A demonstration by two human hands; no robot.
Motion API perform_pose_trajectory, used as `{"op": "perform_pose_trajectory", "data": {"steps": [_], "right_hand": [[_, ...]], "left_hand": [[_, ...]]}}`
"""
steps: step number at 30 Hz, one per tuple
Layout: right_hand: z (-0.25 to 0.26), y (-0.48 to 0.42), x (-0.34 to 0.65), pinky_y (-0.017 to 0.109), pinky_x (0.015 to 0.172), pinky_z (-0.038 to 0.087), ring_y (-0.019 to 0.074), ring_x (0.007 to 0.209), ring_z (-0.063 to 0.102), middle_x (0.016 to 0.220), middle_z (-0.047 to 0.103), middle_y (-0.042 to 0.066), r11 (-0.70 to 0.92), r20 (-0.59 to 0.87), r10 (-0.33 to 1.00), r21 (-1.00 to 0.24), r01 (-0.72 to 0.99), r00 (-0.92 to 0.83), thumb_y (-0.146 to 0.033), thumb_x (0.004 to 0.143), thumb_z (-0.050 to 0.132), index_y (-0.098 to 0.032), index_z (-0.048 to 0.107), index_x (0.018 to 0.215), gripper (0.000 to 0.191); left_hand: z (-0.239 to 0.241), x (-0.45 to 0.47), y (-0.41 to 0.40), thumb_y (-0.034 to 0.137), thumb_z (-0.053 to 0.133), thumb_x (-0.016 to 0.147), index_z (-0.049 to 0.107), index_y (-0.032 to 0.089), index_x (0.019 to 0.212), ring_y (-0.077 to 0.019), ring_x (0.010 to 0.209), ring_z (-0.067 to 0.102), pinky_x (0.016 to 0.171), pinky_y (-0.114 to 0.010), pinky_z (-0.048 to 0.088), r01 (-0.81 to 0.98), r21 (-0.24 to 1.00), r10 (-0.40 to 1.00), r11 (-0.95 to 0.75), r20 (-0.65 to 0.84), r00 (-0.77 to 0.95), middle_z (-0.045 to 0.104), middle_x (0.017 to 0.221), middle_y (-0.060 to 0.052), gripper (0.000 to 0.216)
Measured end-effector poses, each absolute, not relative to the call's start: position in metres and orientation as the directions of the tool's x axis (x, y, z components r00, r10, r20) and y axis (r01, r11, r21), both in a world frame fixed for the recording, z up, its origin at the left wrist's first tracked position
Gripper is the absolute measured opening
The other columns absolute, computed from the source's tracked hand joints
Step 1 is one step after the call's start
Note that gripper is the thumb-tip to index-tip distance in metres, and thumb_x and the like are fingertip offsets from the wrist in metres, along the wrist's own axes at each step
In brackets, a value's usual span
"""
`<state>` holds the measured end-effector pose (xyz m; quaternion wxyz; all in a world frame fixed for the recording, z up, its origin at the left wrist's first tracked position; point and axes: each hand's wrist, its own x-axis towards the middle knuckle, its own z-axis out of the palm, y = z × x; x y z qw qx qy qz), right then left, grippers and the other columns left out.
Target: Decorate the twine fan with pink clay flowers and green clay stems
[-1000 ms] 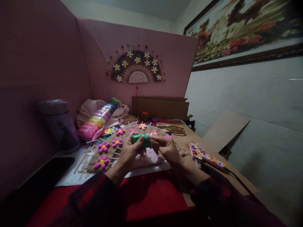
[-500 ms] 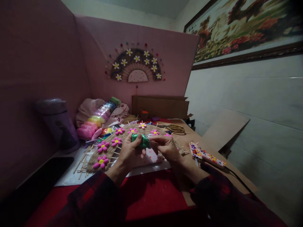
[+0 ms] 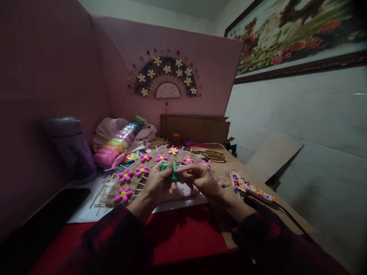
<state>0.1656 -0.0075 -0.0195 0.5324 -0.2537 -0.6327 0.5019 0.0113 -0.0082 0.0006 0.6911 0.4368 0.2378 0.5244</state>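
Observation:
A small packet of green modelling clay (image 3: 171, 172) in shiny clear wrap is gripped by my left hand (image 3: 156, 182), the thumb on top. My right hand (image 3: 203, 178) is closed at the packet's right side, thumb and forefinger at the wrap; exactly what they pinch is hard to make out. Just below and behind both hands lies a fan-shaped twine piece (image 3: 116, 196) with wooden sticks and pink clay flowers (image 3: 123, 194) with yellow centres. My hands hide part of its middle and its pale dotted base.
A glue gun (image 3: 250, 188) with a cord lies on cardboard at right, scissors (image 3: 213, 154) behind. Coloured clay packets (image 3: 110, 152), a tumbler (image 3: 76, 152) and a black phone-like slab (image 3: 61, 202) are at left. A finished fan (image 3: 168, 91) hangs on the pink panel.
My right forefinger has come over the top of the green packet's right side. My left hand keeps its hold; the view has shifted slightly.

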Motion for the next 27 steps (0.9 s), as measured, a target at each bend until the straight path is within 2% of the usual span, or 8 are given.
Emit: {"op": "perform_pose_trajectory", "data": {"steps": [6,10,13,17,22,27], "right_hand": [[-0.019,-0.0099,0.1625,0.017,0.035,0.029,0.0039,0.039,0.038,0.055,0.051,-0.005,0.439,0.481,0.821,-0.877,-0.198,-0.309,-0.029,0.078,0.064,-0.02,0.065,0.082,0.01],[-0.0186,-0.01,0.1607,0.017,0.039,0.032,0.0046,0.042,0.041,0.057,0.05,-0.005,0.519,0.547,0.801,-0.837,-0.172,-0.243,-0.026,0.078,0.063,-0.019,0.061,0.091,0.014],[-0.0193,-0.0104,0.1609,0.018,0.04,0.034,0.0055,0.043,0.043,0.06,0.053,-0.003,0.565,0.571,0.8,-0.82,-0.089,-0.184,-0.023,0.079,0.06,-0.018,0.062,0.093,0.016],[-0.0163,-0.0144,0.1618,0.019,0.042,0.035,0.0064,0.044,0.043,0.055,0.05,-0.003,0.579,0.563,0.809,-0.813,0.059,-0.168,-0.017,0.078,0.056,-0.015,0.064,0.079,0.008],[-0.0136,-0.0148,0.1604,0.018,0.038,0.034,0.005,0.042,0.042,0.062,0.058,-0.001,0.489,0.492,0.853,-0.87,-0.061,-0.176,-0.025,0.074,0.062,-0.015,0.065,0.083,0.013],[-0.0141,-0.0129,0.1597,0.018,0.037,0.033,0.0049,0.039,0.041,0.055,0.057,-0.002,0.428,0.446,0.874,-0.894,-0.133,-0.19,-0.03,0.07,0.068,-0.015,0.066,0.079,0.018]], "left_hand": [[0.0022,0.0123,-0.0082,0.033,0.074,0.064,0.041,0.019,0.074,-0.0106,0.028,0.048,0.022,-0.017,0.033,-0.5,0.864,0.947,0.053,0.115,0.3,0.058,0.052,0.003,0.037],[0.0035,0.0139,-0.0087,0.033,0.075,0.063,0.042,0.019,0.075,-0.0099,0.029,0.048,0.023,-0.016,0.032,-0.516,0.857,0.955,0.005,0.149,0.257,0.056,0.054,0.005,0.038],[0.002,0.0135,-0.0085,0.034,0.075,0.064,0.043,0.019,0.078,-0.0095,0.031,0.048,0.024,-0.016,0.033,-0.521,0.852,0.959,-0.049,0.186,0.213,0.055,0.055,0.007,0.039],[0.0,0.0129,-0.0069,0.037,0.072,0.069,0.043,0.02,0.082,-0.0103,0.032,0.049,0.025,-0.018,0.035,-0.485,0.86,0.945,-0.155,0.273,0.182,0.057,0.057,0.006,0.035],[-0.0013,0.0139,-0.0071,0.039,0.07,0.071,0.043,0.019,0.082,-0.0104,0.032,0.049,0.027,-0.018,0.036,-0.446,0.865,0.941,-0.228,0.313,0.126,0.057,0.053,0.006,0.034],[-0.0018,0.0141,-0.0107,0.039,0.072,0.068,0.044,0.019,0.08,-0.01,0.032,0.049,0.028,-0.018,0.037,-0.44,0.869,0.947,-0.227,0.302,0.108,0.056,0.053,0.006,0.036]]}}
